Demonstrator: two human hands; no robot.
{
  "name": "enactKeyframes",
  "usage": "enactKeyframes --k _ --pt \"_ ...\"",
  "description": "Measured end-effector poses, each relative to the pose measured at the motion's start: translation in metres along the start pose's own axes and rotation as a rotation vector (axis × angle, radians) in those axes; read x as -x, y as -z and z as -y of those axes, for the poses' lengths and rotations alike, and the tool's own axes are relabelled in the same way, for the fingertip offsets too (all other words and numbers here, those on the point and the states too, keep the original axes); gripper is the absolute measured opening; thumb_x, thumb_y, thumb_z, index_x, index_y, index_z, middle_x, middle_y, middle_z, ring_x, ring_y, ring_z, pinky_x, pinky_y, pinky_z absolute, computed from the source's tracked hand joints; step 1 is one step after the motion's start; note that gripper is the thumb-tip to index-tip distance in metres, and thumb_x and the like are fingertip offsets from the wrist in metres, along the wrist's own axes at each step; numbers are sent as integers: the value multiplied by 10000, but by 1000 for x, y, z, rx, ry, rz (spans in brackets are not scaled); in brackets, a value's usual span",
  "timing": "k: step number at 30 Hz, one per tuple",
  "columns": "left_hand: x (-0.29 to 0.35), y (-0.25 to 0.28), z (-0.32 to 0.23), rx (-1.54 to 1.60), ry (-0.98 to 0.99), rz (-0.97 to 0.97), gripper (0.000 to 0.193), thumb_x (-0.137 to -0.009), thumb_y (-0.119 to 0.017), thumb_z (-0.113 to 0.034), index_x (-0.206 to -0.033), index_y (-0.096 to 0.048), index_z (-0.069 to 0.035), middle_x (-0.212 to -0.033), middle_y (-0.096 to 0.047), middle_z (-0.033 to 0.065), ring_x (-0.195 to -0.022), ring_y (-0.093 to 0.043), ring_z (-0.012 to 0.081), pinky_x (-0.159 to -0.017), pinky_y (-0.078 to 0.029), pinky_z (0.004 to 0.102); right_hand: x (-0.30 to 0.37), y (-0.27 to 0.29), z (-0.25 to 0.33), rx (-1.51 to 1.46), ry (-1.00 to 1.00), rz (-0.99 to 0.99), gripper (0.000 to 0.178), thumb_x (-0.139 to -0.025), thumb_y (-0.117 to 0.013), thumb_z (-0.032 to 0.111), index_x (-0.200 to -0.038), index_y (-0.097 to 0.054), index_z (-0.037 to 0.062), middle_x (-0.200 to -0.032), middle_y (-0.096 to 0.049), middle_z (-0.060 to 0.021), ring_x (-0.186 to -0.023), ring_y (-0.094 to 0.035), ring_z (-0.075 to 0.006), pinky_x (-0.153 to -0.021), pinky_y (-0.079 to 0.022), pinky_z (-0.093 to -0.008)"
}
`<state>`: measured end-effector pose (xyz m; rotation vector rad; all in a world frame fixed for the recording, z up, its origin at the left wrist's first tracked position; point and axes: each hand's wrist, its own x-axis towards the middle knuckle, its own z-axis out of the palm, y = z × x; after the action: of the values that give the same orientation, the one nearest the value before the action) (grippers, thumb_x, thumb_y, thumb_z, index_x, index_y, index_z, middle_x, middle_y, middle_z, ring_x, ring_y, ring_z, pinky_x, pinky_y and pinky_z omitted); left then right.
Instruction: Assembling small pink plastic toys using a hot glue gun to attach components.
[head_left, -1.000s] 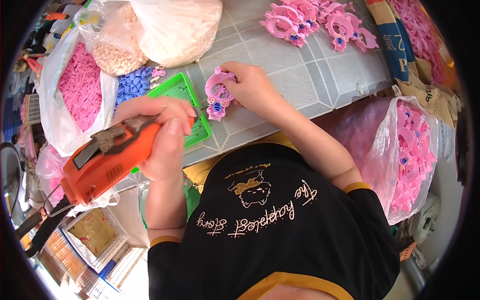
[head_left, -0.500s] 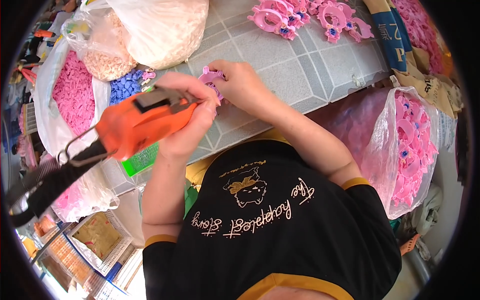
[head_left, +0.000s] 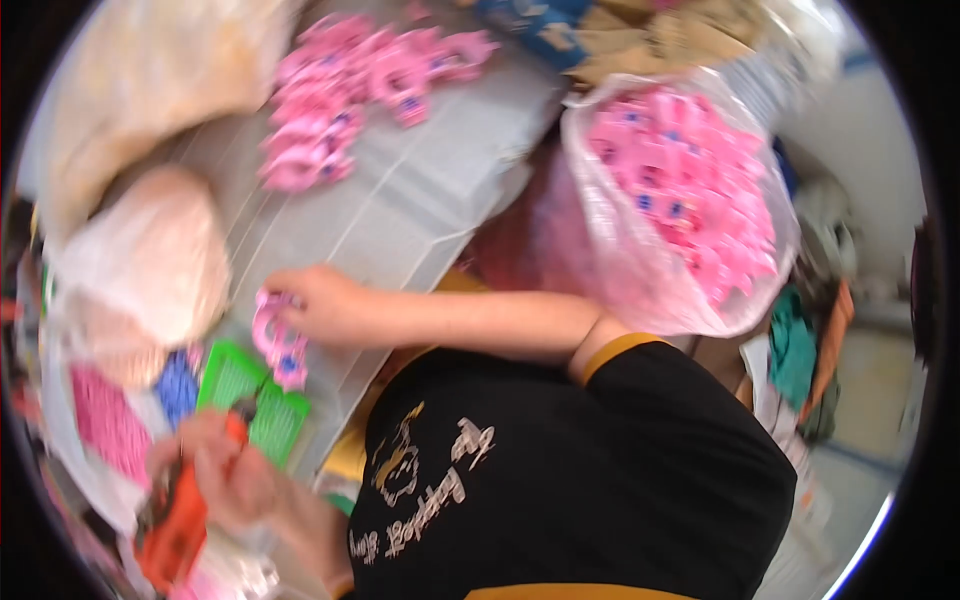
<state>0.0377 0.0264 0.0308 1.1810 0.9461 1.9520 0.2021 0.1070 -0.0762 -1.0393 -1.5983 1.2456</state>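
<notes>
My left hand (head_left: 240, 483), blurred, is wrapped round an orange electric screwdriver (head_left: 172, 537) at the lower left, whose dark tip end points up over the green tray. My right hand (head_left: 322, 308) grips a pink plastic frame (head_left: 270, 338) by its upper end. The frame has a round opening and a small blue piece near its bottom, and hangs just beyond the far edge of the green plastic tray (head_left: 293, 432). What lies in the tray is too blurred to make out.
A pile of pink frames (head_left: 312, 150) lies on the grey tiled table (head_left: 400, 180). A clear bag (head_left: 575, 190) full of similar frames stands at the right. Bags of pale parts (head_left: 150, 260), blue pieces (head_left: 177, 388) and pink pieces (head_left: 108, 418) line the left.
The view has swung to the right. My hands have moved apart: the screwdriver has come away from the pink frame and back toward my body, while my right hand still holds the frame.
</notes>
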Motion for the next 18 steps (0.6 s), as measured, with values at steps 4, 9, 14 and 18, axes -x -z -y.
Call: enactKeyframes --k 4,9,14,18 --pt "4 11 -8 -15 -34 -4 246 -801 -548 -47 -1020 -440 -16 -603 -385 31 -587 -414 131 -676 -336 303 47 95 96 75 -38 -252 336 -920 -565 82 -1249 -509 41 -979 -673 -159 -906 -682 -244 -746 -542 -351" --pt "10 7 3 -82 52 -83 235 -808 -517 3 -1026 -429 4 -610 -397 34 -576 -424 112 -667 -343 303 104 218 132 654 41 -969 343 -942 -570 67 -1279 -515 33 -1152 -626 -137 -879 -676 -202 -727 -528 -322" --pt "7 3 9 -69 57 27 247 -807 -523 10 -1040 -441 24 -616 -429 63 -572 -435 136 -638 -353 310 142 269 123 1219 -221 -1028 396 -920 -597 126 -1300 -527 39 -1218 -609 -183 -1038 -648 -313 -861 -506 -374" --pt "7 8 3 -43 29 34 262 -804 -538 2 -1051 -455 30 -612 -447 80 -568 -442 154 -628 -382 319 129 254 127 1346 -427 -953 394 -900 -633 217 -1248 -580 40 -1248 -596 -185 -1029 -635 -368 -872 -501 -399"
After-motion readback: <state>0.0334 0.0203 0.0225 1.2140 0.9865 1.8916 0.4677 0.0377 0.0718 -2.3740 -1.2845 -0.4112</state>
